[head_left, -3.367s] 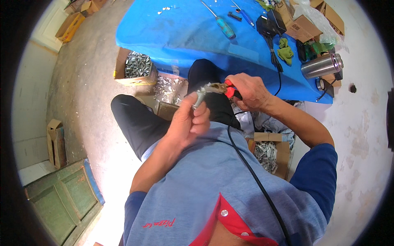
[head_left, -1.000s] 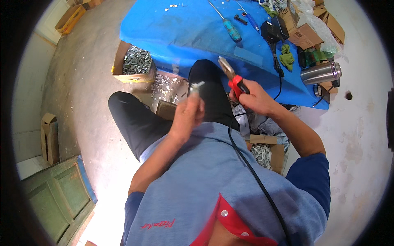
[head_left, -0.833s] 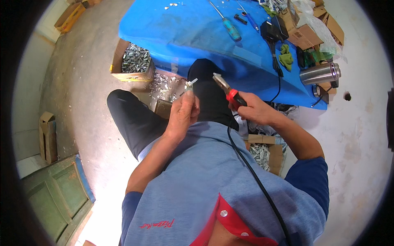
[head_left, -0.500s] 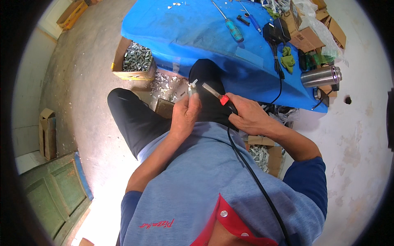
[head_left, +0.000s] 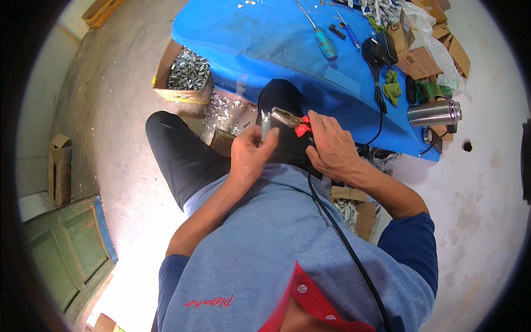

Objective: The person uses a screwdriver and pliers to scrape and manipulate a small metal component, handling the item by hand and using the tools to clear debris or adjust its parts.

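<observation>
My left hand [head_left: 250, 155] grips a small greyish metal piece [head_left: 265, 125] upright between thumb and fingers, with small whitish bits at its top. My right hand [head_left: 331, 145] is wrapped round pliers [head_left: 285, 116] with red-and-black handles. The plier jaws point left at the top of the piece, just beside it; I cannot tell whether they touch. Both hands are above my dark-trousered legs, in front of a table covered in blue cloth [head_left: 238, 22].
A box of metal pieces [head_left: 188, 72] and white scraps [head_left: 224, 110] lie below the table. Screwdrivers [head_left: 323, 41], a black adapter [head_left: 379, 50], a green cloth [head_left: 391, 87], cardboard [head_left: 417, 61] and a steel flask [head_left: 431, 113] are on the table. Another box [head_left: 365, 218] stands at my right.
My left thumb has shifted to the right, showing more of the metal piece. The pliers have tilted flatter and their jaws moved up beside the piece's top. The view has shifted slightly.
</observation>
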The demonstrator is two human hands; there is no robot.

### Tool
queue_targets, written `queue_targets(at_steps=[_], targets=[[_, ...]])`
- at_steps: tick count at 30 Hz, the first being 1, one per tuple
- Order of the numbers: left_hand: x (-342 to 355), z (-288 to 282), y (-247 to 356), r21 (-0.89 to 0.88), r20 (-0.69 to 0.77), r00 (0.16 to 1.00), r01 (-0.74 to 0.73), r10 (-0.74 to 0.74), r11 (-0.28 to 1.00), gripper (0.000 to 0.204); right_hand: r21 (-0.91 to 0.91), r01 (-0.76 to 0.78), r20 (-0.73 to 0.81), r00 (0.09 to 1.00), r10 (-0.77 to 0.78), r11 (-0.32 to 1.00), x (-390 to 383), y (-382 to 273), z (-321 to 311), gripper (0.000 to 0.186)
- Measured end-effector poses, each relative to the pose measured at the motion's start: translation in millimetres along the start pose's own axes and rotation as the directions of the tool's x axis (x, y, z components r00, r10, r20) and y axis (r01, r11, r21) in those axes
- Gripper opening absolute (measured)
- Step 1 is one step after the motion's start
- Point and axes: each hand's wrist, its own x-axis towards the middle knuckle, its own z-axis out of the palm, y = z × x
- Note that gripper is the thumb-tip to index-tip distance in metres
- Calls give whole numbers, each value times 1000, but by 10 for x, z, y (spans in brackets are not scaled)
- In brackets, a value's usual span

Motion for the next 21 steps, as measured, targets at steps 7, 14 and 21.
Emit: queue_targets(at_steps=[7,14,21], targets=[[13,30,-4,46,-63,998,-28,31,999,44,-13,-32,43,999,32,999,53,-43,60,66],[22,31,67,127,-92,996,4,8,992,47,-55,-28,35,999,30,998,60,-65,140,59],[11,47,50,90,-97,995,-13,22,996,45,-2,25,-44,999,-25,1000,57,-51,192,47]])
